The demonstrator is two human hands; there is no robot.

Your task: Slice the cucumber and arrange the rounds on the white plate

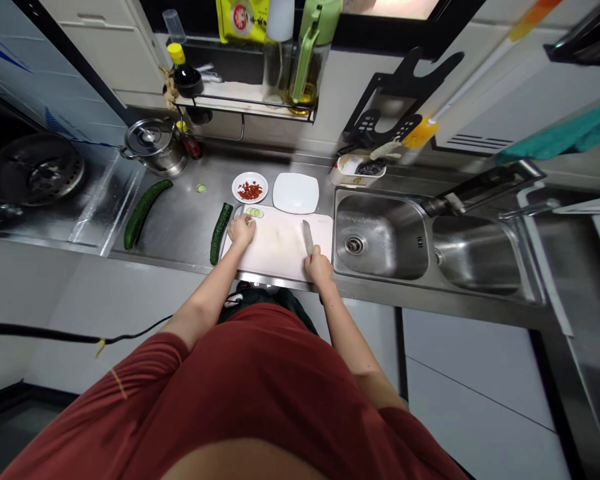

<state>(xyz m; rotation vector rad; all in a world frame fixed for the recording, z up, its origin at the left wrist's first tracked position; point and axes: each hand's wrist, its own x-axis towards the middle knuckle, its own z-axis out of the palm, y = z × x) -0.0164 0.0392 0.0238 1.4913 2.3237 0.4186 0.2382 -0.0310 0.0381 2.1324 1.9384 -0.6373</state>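
Observation:
On the left part of the white cutting board, my left hand has its fingers curled together around what look like cucumber slices. More thin cucumber slices lie just beyond its fingertips. My right hand is wrapped around the handle of a kitchen knife at the board's right side, the blade pointing away from me. A length of dark green cucumber rests against the board's left edge. Behind the board stand a small white plate of chopped red chili and a white square plate.
Farther left lie a whole cucumber and a loose slice. A steel pot and a red sauce bottle stand behind them. A double sink adjoins the board on the right. Bottles fill the wall shelf above.

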